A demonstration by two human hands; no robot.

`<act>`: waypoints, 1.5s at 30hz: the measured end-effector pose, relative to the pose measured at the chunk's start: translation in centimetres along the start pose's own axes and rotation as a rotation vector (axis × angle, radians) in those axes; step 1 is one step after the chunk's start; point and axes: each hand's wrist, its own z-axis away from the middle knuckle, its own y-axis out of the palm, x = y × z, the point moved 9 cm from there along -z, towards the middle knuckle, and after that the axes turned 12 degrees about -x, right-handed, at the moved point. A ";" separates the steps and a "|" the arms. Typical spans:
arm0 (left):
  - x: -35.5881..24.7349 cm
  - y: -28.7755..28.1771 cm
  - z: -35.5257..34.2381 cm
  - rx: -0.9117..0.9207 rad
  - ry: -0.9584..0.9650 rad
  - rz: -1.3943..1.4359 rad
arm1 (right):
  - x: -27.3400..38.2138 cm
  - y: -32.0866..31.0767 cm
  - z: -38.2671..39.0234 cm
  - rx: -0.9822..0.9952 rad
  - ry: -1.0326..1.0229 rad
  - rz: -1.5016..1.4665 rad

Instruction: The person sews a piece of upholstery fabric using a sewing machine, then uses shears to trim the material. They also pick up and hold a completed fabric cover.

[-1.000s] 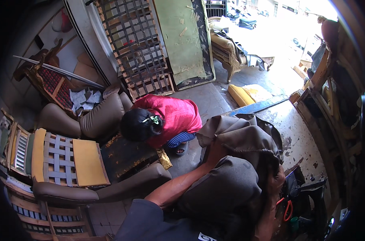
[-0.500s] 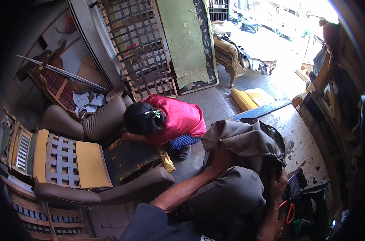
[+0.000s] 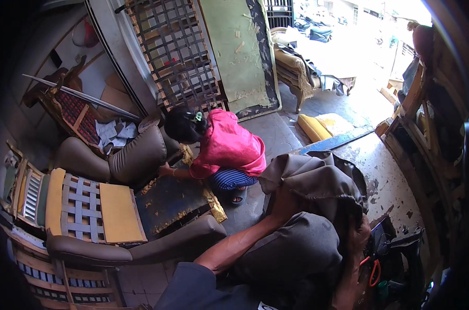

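Observation:
A grey-brown upholstery cover (image 3: 317,175) with a seamed edge lies bunched over my lap, above my dark grey trouser knee (image 3: 291,248). My left hand (image 3: 287,204) reaches into the folds on the cover's near left side, its fingers hidden by the cloth. On the cover's right edge, my right hand (image 3: 358,232) is closed around the fabric, with part of the fingers in shadow. What lies inside the cover is hidden.
Another person (image 3: 229,144) in pink squats ahead, a hand on a sofa frame's dark panel (image 3: 177,196). Brown padded armrests (image 3: 177,240) and yellow foam (image 3: 120,212) stand left. Orange-handled scissors (image 3: 375,271) lie by my right forearm. Wooden frames (image 3: 415,150) line the right side.
The other person has raised their head and upper body slightly and shifted back from the panel. My hands and the cover have hardly moved.

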 end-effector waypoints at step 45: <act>-1.4 -1.6 0.4 -0.015 0.006 -0.062 | 1.9 0.1 -0.4 0.046 -0.026 -0.065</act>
